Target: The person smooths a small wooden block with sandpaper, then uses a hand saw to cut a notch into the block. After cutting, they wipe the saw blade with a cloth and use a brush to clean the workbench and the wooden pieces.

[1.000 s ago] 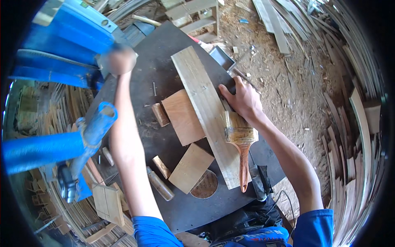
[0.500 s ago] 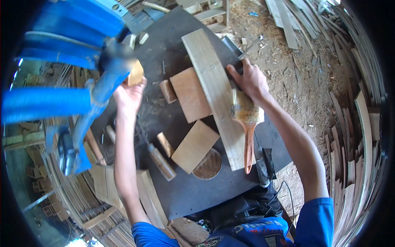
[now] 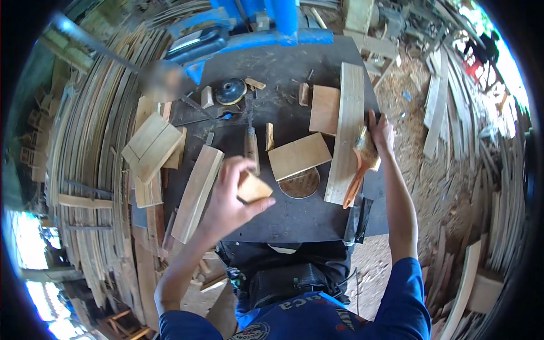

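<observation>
My left hand [image 3: 229, 195] is closed round a small pale wooden block [image 3: 254, 187], held above the near part of the dark tabletop [image 3: 249, 229]. My right hand [image 3: 383, 135] is at the table's right edge, thumb apart from the fingers; its fingertips are partly hidden. Beside it a wide paintbrush [image 3: 356, 180] with an orange-brown handle lies across a long wooden plank [image 3: 344, 130]. In the middle, a rectangular board [image 3: 300, 156] overlaps a round wooden-looking disc [image 3: 299, 185]. Between that board and my left hand lies a wooden-handled tool [image 3: 251, 148].
A reddish board [image 3: 324, 110] lies against the plank's left side. Farther back sits a black round disc [image 3: 230, 91]. A thick wooden bar [image 3: 197, 192] and stacked boards [image 3: 152, 146] stand at left. Blue metal framework [image 3: 277, 37] borders the far edge. Wood strips [image 3: 493, 164] line the right.
My left hand has brought the block from the far left, by the blue framework, to the near middle. The view has turned. My right hand stays beside the plank and brush.
</observation>
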Available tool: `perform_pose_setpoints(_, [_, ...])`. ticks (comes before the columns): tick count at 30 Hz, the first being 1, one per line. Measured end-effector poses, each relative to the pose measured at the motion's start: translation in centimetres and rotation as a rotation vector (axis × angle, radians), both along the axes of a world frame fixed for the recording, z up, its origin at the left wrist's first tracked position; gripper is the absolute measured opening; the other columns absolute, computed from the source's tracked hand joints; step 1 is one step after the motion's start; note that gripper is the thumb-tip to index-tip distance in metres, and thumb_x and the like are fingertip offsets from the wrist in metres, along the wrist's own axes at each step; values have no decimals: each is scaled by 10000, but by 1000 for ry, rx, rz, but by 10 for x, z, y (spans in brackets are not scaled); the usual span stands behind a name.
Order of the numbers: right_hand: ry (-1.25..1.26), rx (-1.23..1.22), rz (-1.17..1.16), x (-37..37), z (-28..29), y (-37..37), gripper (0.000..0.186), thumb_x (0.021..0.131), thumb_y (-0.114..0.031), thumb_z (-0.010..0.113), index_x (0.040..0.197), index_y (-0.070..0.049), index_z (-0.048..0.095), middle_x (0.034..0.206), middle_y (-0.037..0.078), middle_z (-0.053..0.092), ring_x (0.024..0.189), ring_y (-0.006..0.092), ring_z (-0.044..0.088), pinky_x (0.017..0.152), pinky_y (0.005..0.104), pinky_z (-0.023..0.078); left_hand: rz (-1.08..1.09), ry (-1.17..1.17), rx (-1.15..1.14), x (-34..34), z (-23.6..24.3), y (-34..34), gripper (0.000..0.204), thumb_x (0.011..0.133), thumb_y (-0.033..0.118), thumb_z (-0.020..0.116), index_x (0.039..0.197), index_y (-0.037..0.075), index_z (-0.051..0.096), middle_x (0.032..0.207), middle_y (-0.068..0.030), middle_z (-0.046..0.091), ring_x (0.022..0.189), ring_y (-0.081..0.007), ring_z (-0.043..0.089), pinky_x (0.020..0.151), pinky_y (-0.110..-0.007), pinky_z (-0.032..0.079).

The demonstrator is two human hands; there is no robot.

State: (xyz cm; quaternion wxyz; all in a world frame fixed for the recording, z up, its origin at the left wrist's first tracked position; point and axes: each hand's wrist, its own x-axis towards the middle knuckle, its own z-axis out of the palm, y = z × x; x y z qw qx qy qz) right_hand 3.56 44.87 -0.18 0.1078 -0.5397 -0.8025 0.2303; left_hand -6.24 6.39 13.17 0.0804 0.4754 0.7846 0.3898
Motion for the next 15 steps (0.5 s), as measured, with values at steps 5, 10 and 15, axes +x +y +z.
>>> perform_pose_setpoints(5, [301,626,-8,-7,11,-3,477,848,-336,474,1197,-27,371,1097,256,421,989,385,479,827,472,401,135,127,-177,33,-68,-48,645,650,196,760,1170,72,401,1191,-159,372,1061,-350,457,870,-419,426])
perform_pose_setpoints(10, [351,522,822,-59,95,-63,413,763,-194,617,1142,-100,482,1108,136,496,1098,322,433,917,452,347,188,96,51,46,-99,-68,767,659,181,759,1255,37,298,1211,-174,388,1065,-305,488,853,-386,445])
perform_pose_setpoints(15, [-345,364,1032,-95,90,-74,998,552,-360,785,1371,-279,221,1408,167,210,1300,342,219,1027,540,192,244,-183,245,42,-115,-76,796,661,145,755,1279,41,264,1049,-150,540,958,-264,560,831,-371,445])
